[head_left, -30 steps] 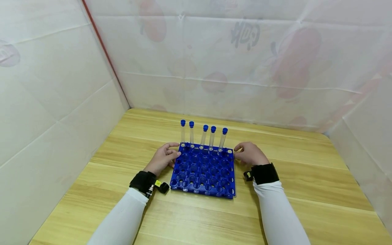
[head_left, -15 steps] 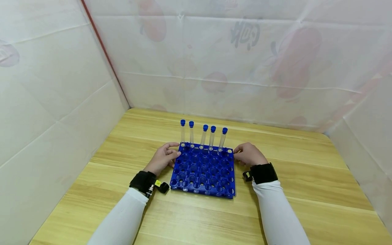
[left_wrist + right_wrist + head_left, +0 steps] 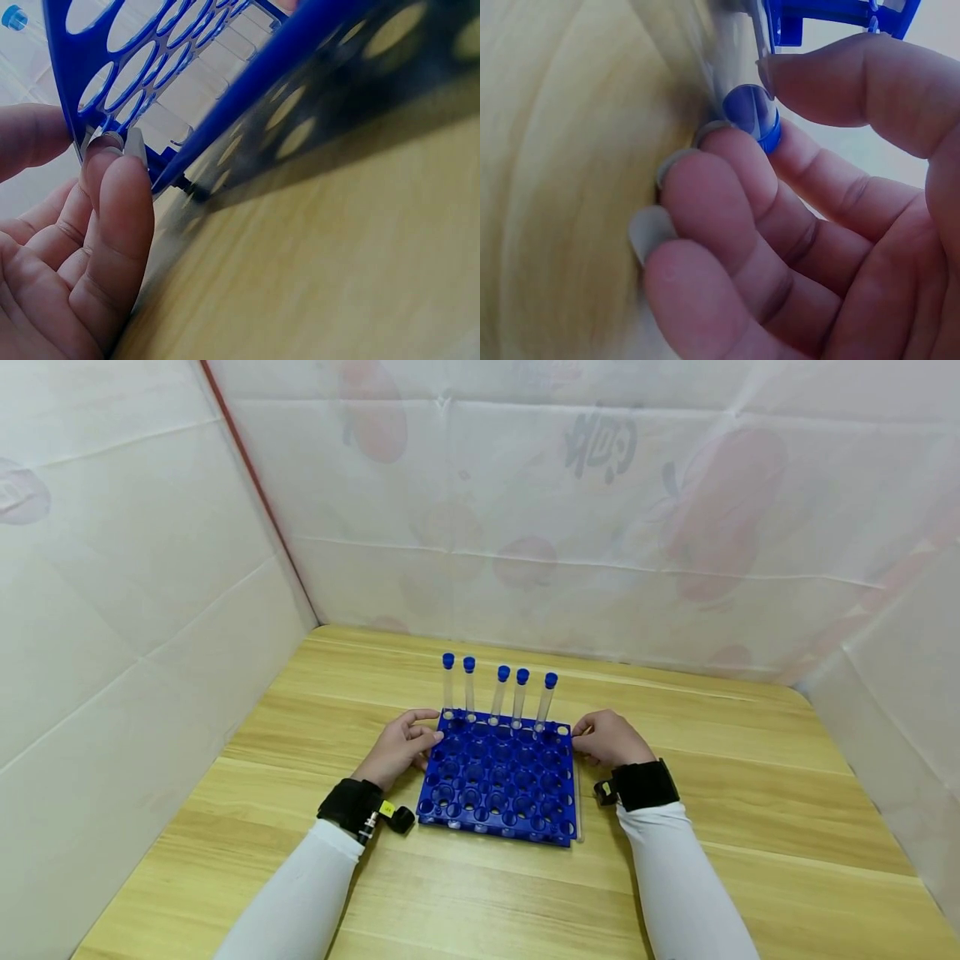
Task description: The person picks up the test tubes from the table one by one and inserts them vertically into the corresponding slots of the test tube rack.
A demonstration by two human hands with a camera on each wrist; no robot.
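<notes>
Left hand (image 3: pixel 396 750) grips the blue rack (image 3: pixel 498 781) at its 9 o'clock edge; right hand (image 3: pixel 611 739) at 3 o'clock pinches a capped tube (image 3: pixel 751 111).

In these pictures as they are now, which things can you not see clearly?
- Head view: the tube lying beside the rack is a thin clear line; the right hand covers its capped end.
- Right wrist view: the tube blurs past its blue cap.
- Left wrist view: the left hand and the rack hide the standing tubes; one cap shows.
</notes>
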